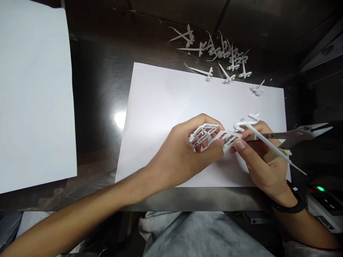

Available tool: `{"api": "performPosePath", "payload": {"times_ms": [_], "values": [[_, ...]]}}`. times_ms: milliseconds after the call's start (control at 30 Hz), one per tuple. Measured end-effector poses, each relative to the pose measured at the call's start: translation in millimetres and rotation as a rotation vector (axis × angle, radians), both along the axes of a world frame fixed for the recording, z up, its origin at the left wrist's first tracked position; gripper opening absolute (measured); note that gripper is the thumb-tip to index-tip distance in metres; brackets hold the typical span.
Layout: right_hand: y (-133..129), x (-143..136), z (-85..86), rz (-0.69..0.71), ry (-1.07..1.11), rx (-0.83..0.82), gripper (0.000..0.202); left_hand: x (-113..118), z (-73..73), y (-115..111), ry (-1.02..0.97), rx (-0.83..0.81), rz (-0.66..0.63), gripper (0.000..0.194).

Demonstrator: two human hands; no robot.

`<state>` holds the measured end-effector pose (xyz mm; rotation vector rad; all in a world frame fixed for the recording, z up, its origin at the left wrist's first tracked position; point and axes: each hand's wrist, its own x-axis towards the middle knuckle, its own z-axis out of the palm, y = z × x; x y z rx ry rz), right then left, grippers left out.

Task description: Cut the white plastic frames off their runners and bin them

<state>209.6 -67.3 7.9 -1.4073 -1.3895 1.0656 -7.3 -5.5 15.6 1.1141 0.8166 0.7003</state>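
Observation:
My left hand (184,157) is closed round white plastic lattice-like frames (205,134), and its thumb presses on a second one (229,139). My right hand (265,160) meets it at the right, pinching that frame's edge between thumb and fingertips. A white plastic sprue (268,141) with a curled end and a long thin tail sticks up at the right fingers; whether it is still joined to the frame I cannot tell. Tucked in the right palm are metal nippers (294,135) with cream handles, their jaws pointing right, away from the frames.
Beneath both hands lies a white sheet (155,107) on a dark metal table (99,89). Several cut white sprues (222,51) are scattered along its far edge. Another white sheet (34,100) is at the left. A device with a green light (321,188) stands at the lower right.

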Motion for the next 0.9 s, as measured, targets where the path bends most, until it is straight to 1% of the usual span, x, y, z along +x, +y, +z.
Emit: {"api": "performPosePath", "payload": {"times_ms": [233, 367, 500, 600, 633, 700, 800, 900], "values": [[-1.2, 0.8, 2.3, 0.000, -0.025, -0.009, 0.008, -0.4, 1.8, -0.2, -0.018, -0.012, -0.028, 0.009], [-0.1, 2.0, 0.8, 0.014, -0.032, -0.015, 0.007, -1.5, -0.4, 0.1, -0.004, 0.001, -0.031, 0.009], [1.6, -1.1, 1.0, 0.024, -0.015, -0.025, 0.008, -3.4, -2.8, 0.6, -0.009, 0.004, -0.044, 0.015], [3.1, -2.5, 1.8, 0.032, 0.010, 0.010, 0.010, -4.6, -1.0, 2.1, 0.045, -0.007, -0.049, 0.022], [4.0, -1.2, 1.1, 0.022, 0.029, 0.014, 0.012, -4.9, -0.2, 3.2, 0.078, -0.010, -0.032, 0.025], [7.9, 4.9, -3.0, -0.027, 0.076, -0.015, 0.017, -5.5, 0.3, 6.5, 0.129, -0.024, 0.044, 0.032], [21.1, 19.3, -15.3, -0.093, 0.126, -0.085, 0.021, -6.3, -2.8, 14.2, 0.135, -0.042, 0.173, 0.037], [40.0, 25.9, -24.4, -0.079, 0.161, -0.117, 0.019, -9.8, -9.3, 20.4, 0.152, -0.022, 0.207, 0.036]]}}
